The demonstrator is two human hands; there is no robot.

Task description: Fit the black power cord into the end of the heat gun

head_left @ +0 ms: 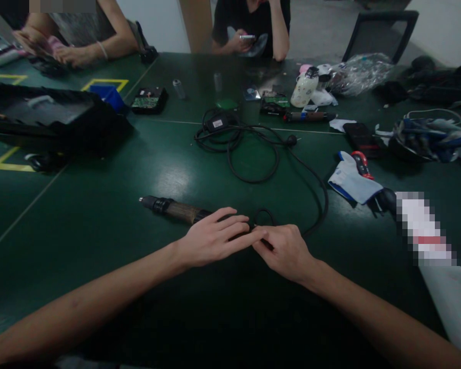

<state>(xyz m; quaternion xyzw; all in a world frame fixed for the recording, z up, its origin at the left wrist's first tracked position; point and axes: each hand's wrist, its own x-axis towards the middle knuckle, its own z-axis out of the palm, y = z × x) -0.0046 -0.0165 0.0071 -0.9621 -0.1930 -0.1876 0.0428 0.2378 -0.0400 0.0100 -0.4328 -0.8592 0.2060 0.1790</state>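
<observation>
Your left hand lies over the rear of the electric screwdriver, fingers stretched out and slightly spread; whether the palm and thumb grip it, you cannot tell from here. Your right hand is curled at the tool's tail, thumb and fingers drawn together, but what they pinch is hidden. You have the screwdriver on the green table straight ahead, its tip aimed to your left: a slim, straight body with a bright metal bit end, a black ribbed nose and a dull brown barrel, turning black again where your hand covers it. Just beyond, a black cable loops over the tabletop, with a plug and a black adapter bearing a white label. To your right is a white and blue glove; across from you, a person holds a phone
</observation>
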